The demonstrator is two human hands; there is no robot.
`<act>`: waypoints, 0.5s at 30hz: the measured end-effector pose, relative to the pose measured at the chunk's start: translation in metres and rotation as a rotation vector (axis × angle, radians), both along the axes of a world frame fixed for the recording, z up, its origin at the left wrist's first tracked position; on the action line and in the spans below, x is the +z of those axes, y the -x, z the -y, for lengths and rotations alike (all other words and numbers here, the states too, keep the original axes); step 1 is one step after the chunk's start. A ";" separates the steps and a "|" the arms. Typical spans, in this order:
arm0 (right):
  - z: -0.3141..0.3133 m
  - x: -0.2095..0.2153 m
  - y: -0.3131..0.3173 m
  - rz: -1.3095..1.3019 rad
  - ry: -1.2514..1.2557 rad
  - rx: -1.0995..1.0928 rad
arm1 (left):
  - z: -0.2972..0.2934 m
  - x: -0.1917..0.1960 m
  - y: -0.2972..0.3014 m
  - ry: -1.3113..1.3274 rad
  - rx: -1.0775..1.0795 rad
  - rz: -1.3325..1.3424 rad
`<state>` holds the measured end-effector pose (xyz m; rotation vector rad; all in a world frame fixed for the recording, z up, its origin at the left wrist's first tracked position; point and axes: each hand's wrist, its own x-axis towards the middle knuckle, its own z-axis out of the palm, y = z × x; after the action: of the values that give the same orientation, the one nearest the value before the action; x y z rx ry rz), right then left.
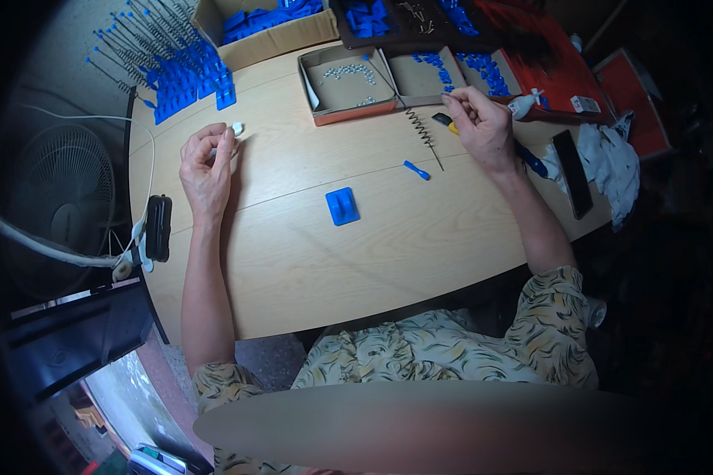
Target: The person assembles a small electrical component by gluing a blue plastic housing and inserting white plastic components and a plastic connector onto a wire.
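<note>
My left hand (205, 170) is over the left of the table, fingers curled against the thumb, with a small white piece (238, 127) at the fingertips. At the right, my right hand (486, 133) pinches thumb and fingers together; whatever is between them is too small to make out. Just left of that hand, a thin rod with a dark coil spring (420, 131) leans over the front of a shallow box. A yellow-and-black tool (445, 120) lies partly behind my right fingers. Between my hands lie a flat blue base (342, 207) with raised ridges and a small blue stem-shaped piece (417, 170).
Blue bases with upright spring rods (184, 83) crowd the back left. Shallow cardboard boxes (355, 111) hold clear beads and blue parts; a larger carton (281, 37) stands behind. At right are a white bottle (523, 105), a phone (572, 174) and a white cloth (610, 170).
</note>
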<state>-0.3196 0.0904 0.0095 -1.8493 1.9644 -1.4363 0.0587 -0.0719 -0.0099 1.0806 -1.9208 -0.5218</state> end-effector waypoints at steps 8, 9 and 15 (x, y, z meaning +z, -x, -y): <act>-0.016 0.036 -0.033 -0.234 -0.040 0.130 | -0.023 0.030 0.020 0.150 -0.147 -0.026; -0.023 0.038 -0.040 -0.291 -0.139 0.180 | -0.038 0.045 0.030 -0.027 -0.215 0.034; -0.045 0.032 -0.072 -0.524 -0.370 0.193 | -0.095 0.057 0.045 -0.295 -0.645 0.311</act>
<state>-0.2476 0.1355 0.0413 -2.2969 1.9909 -0.5161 0.0141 0.0236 0.0476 0.7218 -2.5336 -1.0685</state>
